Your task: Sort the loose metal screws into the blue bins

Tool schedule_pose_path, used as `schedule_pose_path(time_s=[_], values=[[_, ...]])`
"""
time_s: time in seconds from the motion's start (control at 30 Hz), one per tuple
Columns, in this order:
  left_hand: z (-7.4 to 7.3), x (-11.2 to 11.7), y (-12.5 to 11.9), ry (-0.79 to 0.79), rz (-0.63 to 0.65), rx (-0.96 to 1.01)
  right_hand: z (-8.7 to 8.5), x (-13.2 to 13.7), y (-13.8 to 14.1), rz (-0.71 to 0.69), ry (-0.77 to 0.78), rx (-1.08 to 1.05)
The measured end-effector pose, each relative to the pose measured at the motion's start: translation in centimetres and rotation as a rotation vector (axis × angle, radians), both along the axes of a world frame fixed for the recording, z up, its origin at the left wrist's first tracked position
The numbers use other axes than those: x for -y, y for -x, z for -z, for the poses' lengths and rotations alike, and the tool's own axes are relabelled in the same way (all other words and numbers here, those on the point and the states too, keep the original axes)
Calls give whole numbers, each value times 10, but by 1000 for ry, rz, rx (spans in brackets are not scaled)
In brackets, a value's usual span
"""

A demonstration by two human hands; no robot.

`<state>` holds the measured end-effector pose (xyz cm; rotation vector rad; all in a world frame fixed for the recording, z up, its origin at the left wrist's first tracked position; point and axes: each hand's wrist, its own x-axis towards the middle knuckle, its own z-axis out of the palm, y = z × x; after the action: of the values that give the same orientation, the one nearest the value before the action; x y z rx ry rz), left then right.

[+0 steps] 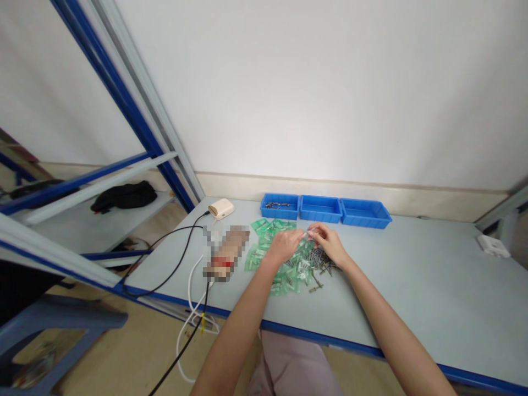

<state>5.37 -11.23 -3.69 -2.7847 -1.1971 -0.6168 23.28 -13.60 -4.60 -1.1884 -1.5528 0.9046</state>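
Observation:
Over the heap on the table, my left hand (285, 245) and my right hand (329, 243) meet with fingers pinched together. Between their fingertips is the pale edge of a small clear-green plastic bag (306, 245); its contents are hard to make out. Below and left of my hands lie several green plastic bags (256, 257) with metal pieces inside. Beneath my right hand is a pile of loose metal screws (317, 257), partly hidden by that hand. A few longer screws (317, 282) lie at the pile's near edge.
Three blue bins stand in a row at the back: the left bin (279, 215) contains some metal pieces, beside the middle bin (320, 216) and right bin (365, 222). A cream device (221, 208) with a black cable (187, 250) and a blurred-out object (226, 254) lie left.

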Motion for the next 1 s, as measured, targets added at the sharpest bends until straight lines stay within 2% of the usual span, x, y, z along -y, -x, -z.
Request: schedule_pose_path(time_s=[0.2, 0.27, 0.37, 0.43, 0.53, 0.6, 0.7, 0.77, 0.83, 0.93, 1.0], values=[[2, 2, -1, 73, -9, 108, 3, -6, 1, -50, 83, -20], [-3, 2, 0, 115, -63, 182, 2, -13, 4, -81, 99, -14], [-20, -3, 11, 186, -232, 298, -6, -34, 15, -154, 146, 3], [-36, -9, 28, 215, -340, 320, -15, -55, 27, -184, 182, 19], [-55, -17, 68, 178, -421, 262, -29, -90, 48, -162, 216, 34], [-58, -20, 97, 151, -421, 215, -38, -109, 62, -120, 217, 33], [-53, -22, 134, 185, -424, 158, -46, -121, 76, -46, 182, 31], [-45, -22, 149, 226, -411, 113, -48, -114, 75, -9, 130, 35], [-38, -21, 160, 259, -379, 69, -46, -95, 65, 1, 78, 46], [-28, -22, 169, 277, -323, 11, -34, -50, 31, -42, 27, 120], [-22, -23, 174, 284, -300, -28, -23, -16, 1, -55, -61, 347]])
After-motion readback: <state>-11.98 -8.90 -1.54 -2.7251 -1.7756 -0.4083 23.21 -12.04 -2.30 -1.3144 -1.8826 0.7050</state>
